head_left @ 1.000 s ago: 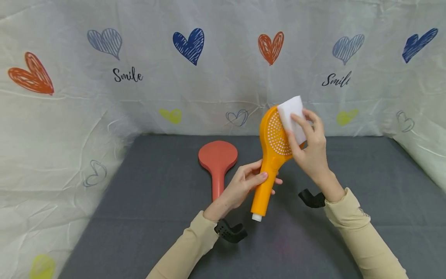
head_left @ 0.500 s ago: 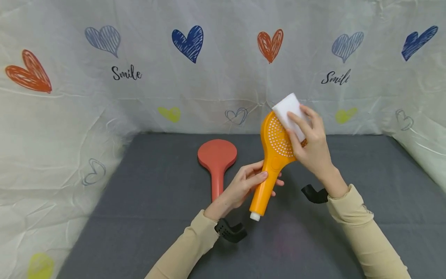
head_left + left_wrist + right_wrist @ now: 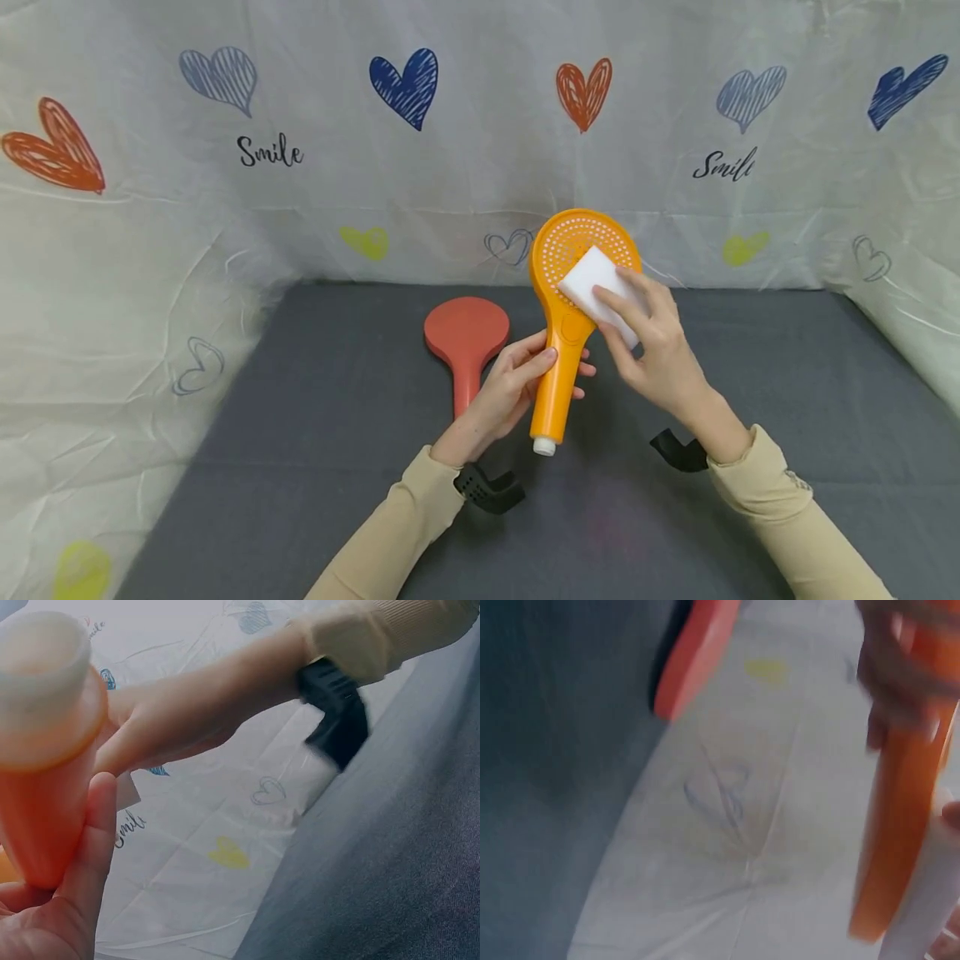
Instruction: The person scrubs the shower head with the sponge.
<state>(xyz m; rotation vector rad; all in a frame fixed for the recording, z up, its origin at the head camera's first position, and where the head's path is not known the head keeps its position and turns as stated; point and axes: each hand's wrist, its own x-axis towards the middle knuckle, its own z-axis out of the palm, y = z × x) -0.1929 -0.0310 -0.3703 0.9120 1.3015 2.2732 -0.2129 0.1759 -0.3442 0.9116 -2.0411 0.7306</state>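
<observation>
An orange shower head with a round face of small white nozzles is held up, tilted slightly right. My left hand grips its handle, thumb across the front and fingers behind; a white threaded end shows large in the left wrist view. With my right hand I pinch a white sponge, which lies over the lower right of the nozzle face. Edge-on in the right wrist view, the sponge sits along the face side of the shower head.
A red round-headed paddle-like object lies on the dark grey table, its handle end hidden behind my left hand. A pale sheet printed with hearts stands behind and at the sides. Black bands are on both wrists.
The sponge has slid from the upper right of the nozzle face down to its lower part. The shower head has shifted left and up, its face turned more toward the head camera.
</observation>
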